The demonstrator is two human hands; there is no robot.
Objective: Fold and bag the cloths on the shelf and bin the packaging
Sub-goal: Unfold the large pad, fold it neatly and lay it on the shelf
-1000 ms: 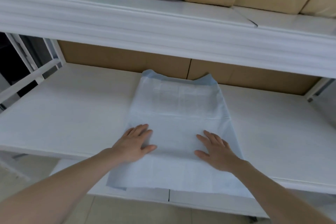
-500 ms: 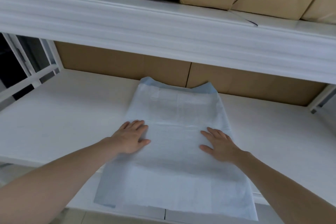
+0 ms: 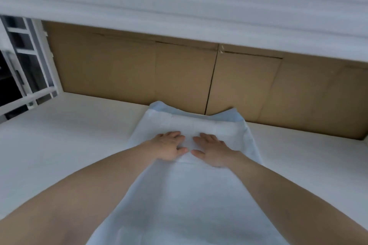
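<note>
A pale blue cloth [image 3: 179,195] lies lengthwise on the white shelf [image 3: 59,145], its far end bunched against the cardboard back panel. My left hand [image 3: 169,146] and my right hand [image 3: 211,149] both rest flat on the cloth's far half, side by side and almost touching, fingers straight and pointing toward the back. Both forearms stretch over the cloth's near part. No bag or packaging is in view.
A brown cardboard panel [image 3: 179,73] closes the back of the shelf. The white upper shelf edge [image 3: 179,6] hangs low overhead. A white metal frame [image 3: 29,77] stands at the left end.
Both hands slid forward along the cloth toward the back panel and came closer together. The camera moved in under the upper shelf, so the boxes above dropped out of view.
</note>
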